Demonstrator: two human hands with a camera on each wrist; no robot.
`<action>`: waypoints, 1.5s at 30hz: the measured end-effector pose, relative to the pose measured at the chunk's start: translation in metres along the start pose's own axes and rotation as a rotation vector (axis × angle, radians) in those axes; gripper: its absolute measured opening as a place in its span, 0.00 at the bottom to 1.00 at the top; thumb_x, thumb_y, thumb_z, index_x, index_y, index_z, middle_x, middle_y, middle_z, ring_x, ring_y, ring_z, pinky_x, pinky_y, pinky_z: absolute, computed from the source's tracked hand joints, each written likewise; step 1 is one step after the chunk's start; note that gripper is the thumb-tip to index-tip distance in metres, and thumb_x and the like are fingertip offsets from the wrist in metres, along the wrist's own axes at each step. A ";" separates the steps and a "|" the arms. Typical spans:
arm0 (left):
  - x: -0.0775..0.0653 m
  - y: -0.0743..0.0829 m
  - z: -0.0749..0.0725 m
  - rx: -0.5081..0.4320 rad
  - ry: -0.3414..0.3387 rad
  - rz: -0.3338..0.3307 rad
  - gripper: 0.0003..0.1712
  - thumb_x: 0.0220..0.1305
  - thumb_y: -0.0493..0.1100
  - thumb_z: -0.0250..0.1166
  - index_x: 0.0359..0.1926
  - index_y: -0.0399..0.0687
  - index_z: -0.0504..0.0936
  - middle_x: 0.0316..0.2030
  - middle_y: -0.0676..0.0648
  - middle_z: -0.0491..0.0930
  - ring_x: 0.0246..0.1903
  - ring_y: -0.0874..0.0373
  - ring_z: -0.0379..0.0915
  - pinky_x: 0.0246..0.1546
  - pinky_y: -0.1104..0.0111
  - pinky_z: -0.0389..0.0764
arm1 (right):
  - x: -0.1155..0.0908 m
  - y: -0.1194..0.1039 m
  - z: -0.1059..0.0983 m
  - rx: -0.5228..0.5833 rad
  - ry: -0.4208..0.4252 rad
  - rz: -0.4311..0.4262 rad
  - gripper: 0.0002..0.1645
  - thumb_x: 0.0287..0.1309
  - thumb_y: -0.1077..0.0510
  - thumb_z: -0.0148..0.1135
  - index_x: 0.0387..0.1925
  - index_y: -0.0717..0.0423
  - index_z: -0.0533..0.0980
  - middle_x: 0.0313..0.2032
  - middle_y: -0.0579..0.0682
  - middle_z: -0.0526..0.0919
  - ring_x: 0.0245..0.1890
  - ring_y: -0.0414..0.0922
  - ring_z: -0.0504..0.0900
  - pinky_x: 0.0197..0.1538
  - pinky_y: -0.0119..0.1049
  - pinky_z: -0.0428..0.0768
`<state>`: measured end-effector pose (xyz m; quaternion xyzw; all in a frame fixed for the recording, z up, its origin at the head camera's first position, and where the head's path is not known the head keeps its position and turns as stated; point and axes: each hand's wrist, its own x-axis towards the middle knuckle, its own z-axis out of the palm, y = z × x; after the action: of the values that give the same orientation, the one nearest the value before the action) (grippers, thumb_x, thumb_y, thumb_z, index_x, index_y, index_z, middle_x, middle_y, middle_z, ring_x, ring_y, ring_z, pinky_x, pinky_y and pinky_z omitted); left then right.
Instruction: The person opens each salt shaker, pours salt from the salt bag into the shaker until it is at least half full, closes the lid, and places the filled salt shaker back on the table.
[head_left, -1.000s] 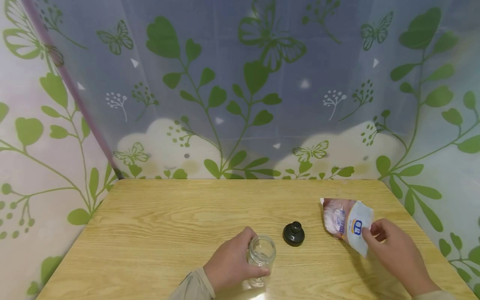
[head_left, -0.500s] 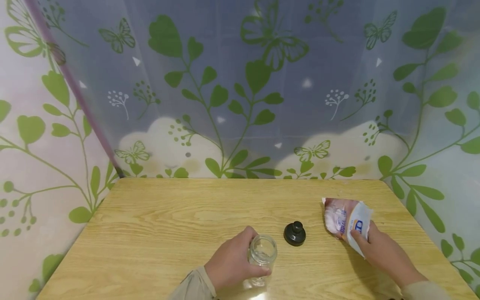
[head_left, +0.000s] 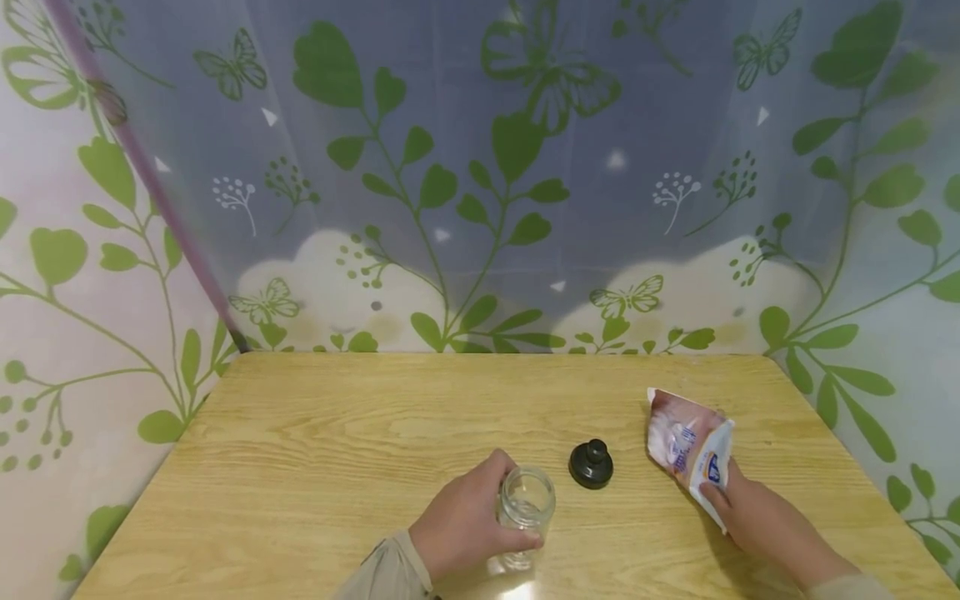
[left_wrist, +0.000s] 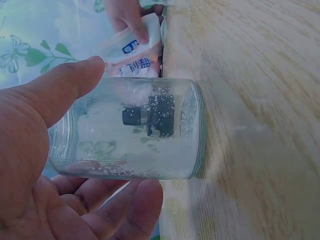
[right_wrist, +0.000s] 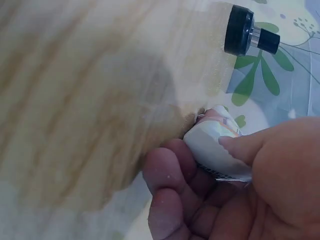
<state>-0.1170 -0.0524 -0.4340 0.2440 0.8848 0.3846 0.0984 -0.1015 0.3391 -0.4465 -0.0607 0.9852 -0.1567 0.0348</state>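
Observation:
My left hand point(head_left: 468, 517) grips an uncapped clear glass jar point(head_left: 527, 508) that stands upright on the table. White grains cling to the jar's inner wall in the left wrist view, with a little clear space around them. A printed plastic packet point(head_left: 686, 442), pink and white with blue lettering, lies in the grip of my right hand point(head_left: 772, 521). Thumb and fingers close round its white end, seen in the right wrist view as a crumpled packet point(right_wrist: 217, 145). Between jar and packet sits a black lid point(head_left: 591, 465) with a knob on top. What the packet contains is hidden.
The wood-grain table point(head_left: 337, 442) ends at a far edge against a hanging curtain point(head_left: 450, 208) printed with green leaves and butterflies. More of this printed cloth hangs along both sides.
My right hand has shifted from pinching the packet's edge to a fuller grip round its white end, and the packet has tilted and turned slightly. Jar and left hand stay in place.

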 end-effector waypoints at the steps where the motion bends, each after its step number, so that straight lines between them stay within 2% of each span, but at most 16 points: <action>1: 0.000 0.000 0.000 0.002 0.002 0.000 0.37 0.49 0.62 0.82 0.51 0.55 0.72 0.46 0.55 0.83 0.41 0.66 0.80 0.43 0.65 0.81 | -0.001 0.000 0.000 -0.011 0.005 0.001 0.29 0.79 0.56 0.52 0.63 0.79 0.57 0.30 0.60 0.84 0.29 0.53 0.82 0.36 0.55 0.80; 4: 0.000 0.001 0.000 0.006 0.006 0.001 0.37 0.49 0.62 0.82 0.51 0.55 0.72 0.46 0.54 0.83 0.42 0.65 0.80 0.44 0.65 0.81 | -0.005 -0.001 -0.002 -0.033 -0.002 0.016 0.21 0.80 0.56 0.50 0.56 0.73 0.64 0.27 0.53 0.80 0.28 0.49 0.79 0.33 0.52 0.78; 6: 0.000 0.001 0.000 0.007 0.009 0.002 0.37 0.49 0.62 0.82 0.51 0.55 0.72 0.46 0.54 0.83 0.42 0.65 0.80 0.44 0.65 0.81 | -0.009 -0.001 -0.004 -0.043 -0.006 0.017 0.20 0.80 0.56 0.48 0.56 0.72 0.66 0.28 0.53 0.80 0.30 0.52 0.82 0.34 0.55 0.79; 9: 0.000 0.002 0.000 0.006 0.009 0.004 0.37 0.49 0.62 0.82 0.51 0.54 0.72 0.47 0.54 0.83 0.42 0.65 0.80 0.44 0.65 0.81 | -0.016 0.000 -0.006 -0.055 -0.035 0.026 0.19 0.82 0.55 0.45 0.56 0.70 0.68 0.26 0.50 0.77 0.31 0.50 0.81 0.35 0.54 0.78; 14: 0.001 0.003 0.000 0.007 0.008 0.012 0.37 0.50 0.62 0.82 0.52 0.53 0.72 0.47 0.54 0.83 0.42 0.65 0.80 0.44 0.65 0.82 | -0.028 0.005 -0.008 -0.038 -0.107 0.013 0.15 0.82 0.54 0.44 0.52 0.63 0.71 0.20 0.44 0.66 0.21 0.40 0.68 0.30 0.40 0.70; 17: 0.001 0.004 0.000 0.007 0.010 0.013 0.37 0.50 0.62 0.82 0.52 0.53 0.72 0.47 0.54 0.83 0.42 0.65 0.80 0.44 0.65 0.82 | -0.034 0.010 -0.011 -0.019 -0.189 0.050 0.15 0.82 0.51 0.46 0.49 0.59 0.72 0.21 0.43 0.68 0.22 0.39 0.68 0.32 0.39 0.68; 21: 0.001 0.005 -0.001 0.012 0.020 0.008 0.37 0.49 0.61 0.82 0.51 0.54 0.72 0.47 0.54 0.83 0.42 0.65 0.80 0.44 0.65 0.81 | -0.040 0.019 -0.015 0.018 -0.312 0.103 0.19 0.81 0.46 0.47 0.47 0.57 0.76 0.30 0.46 0.80 0.34 0.46 0.81 0.39 0.47 0.76; 24: 0.001 0.006 -0.002 0.013 0.024 -0.001 0.37 0.48 0.61 0.82 0.51 0.55 0.72 0.46 0.54 0.83 0.41 0.65 0.80 0.44 0.65 0.81 | -0.042 0.029 -0.017 0.066 -0.372 0.097 0.21 0.81 0.44 0.46 0.47 0.56 0.78 0.38 0.47 0.84 0.42 0.50 0.85 0.44 0.50 0.79; 27: 0.001 0.005 -0.002 0.006 0.021 -0.010 0.37 0.49 0.61 0.82 0.52 0.54 0.72 0.46 0.54 0.83 0.41 0.64 0.80 0.44 0.64 0.81 | -0.044 0.041 -0.021 0.135 -0.406 0.051 0.22 0.81 0.45 0.46 0.50 0.56 0.79 0.40 0.47 0.83 0.40 0.43 0.82 0.42 0.42 0.78; 29: 0.001 0.004 -0.003 0.003 0.018 -0.012 0.37 0.49 0.61 0.82 0.52 0.54 0.72 0.46 0.54 0.83 0.41 0.64 0.80 0.44 0.64 0.82 | -0.045 0.048 -0.023 0.239 -0.442 0.049 0.24 0.81 0.46 0.47 0.54 0.62 0.77 0.42 0.48 0.82 0.40 0.41 0.79 0.39 0.37 0.75; 32: 0.001 0.003 -0.002 0.004 0.017 -0.010 0.37 0.49 0.61 0.82 0.52 0.54 0.72 0.46 0.54 0.83 0.41 0.65 0.80 0.43 0.65 0.81 | -0.047 0.059 -0.026 0.473 -0.497 0.115 0.30 0.81 0.46 0.47 0.62 0.71 0.68 0.40 0.52 0.79 0.35 0.45 0.76 0.35 0.36 0.73; 35: 0.001 0.002 -0.001 0.005 0.018 -0.006 0.37 0.49 0.61 0.82 0.51 0.54 0.72 0.45 0.54 0.83 0.40 0.64 0.80 0.42 0.65 0.81 | -0.044 0.067 -0.028 0.636 -0.481 0.175 0.36 0.82 0.46 0.45 0.67 0.77 0.57 0.37 0.55 0.78 0.32 0.49 0.77 0.32 0.39 0.77; 38: 0.000 0.001 0.000 0.004 0.014 -0.010 0.37 0.49 0.61 0.82 0.51 0.53 0.72 0.44 0.55 0.82 0.39 0.64 0.80 0.41 0.65 0.81 | -0.036 0.072 -0.027 0.660 -0.360 0.218 0.37 0.82 0.46 0.46 0.66 0.78 0.57 0.35 0.53 0.79 0.30 0.47 0.77 0.33 0.40 0.80; 39: 0.000 0.001 0.001 0.002 0.011 -0.011 0.37 0.49 0.61 0.82 0.52 0.52 0.73 0.44 0.55 0.82 0.40 0.64 0.80 0.41 0.65 0.81 | -0.033 0.072 -0.026 0.677 -0.313 0.233 0.38 0.82 0.46 0.46 0.67 0.80 0.56 0.37 0.53 0.80 0.32 0.45 0.78 0.35 0.39 0.82; 42: 0.001 0.001 0.002 -0.002 0.003 -0.020 0.37 0.49 0.62 0.82 0.52 0.53 0.72 0.44 0.56 0.82 0.39 0.65 0.79 0.42 0.65 0.81 | -0.024 0.070 -0.022 0.791 -0.186 0.367 0.40 0.81 0.45 0.48 0.69 0.80 0.55 0.45 0.51 0.80 0.38 0.39 0.82 0.44 0.37 0.85; 45: 0.001 0.001 0.003 -0.006 -0.003 -0.022 0.37 0.50 0.61 0.82 0.52 0.53 0.72 0.44 0.56 0.82 0.39 0.66 0.79 0.42 0.65 0.81 | -0.018 0.064 -0.018 0.950 -0.150 0.448 0.42 0.81 0.44 0.46 0.69 0.81 0.52 0.48 0.51 0.80 0.42 0.36 0.83 0.49 0.36 0.85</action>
<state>-0.1168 -0.0494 -0.4355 0.2344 0.8861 0.3860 0.1045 -0.0925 0.4073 -0.4488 0.1625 0.7893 -0.5697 0.1615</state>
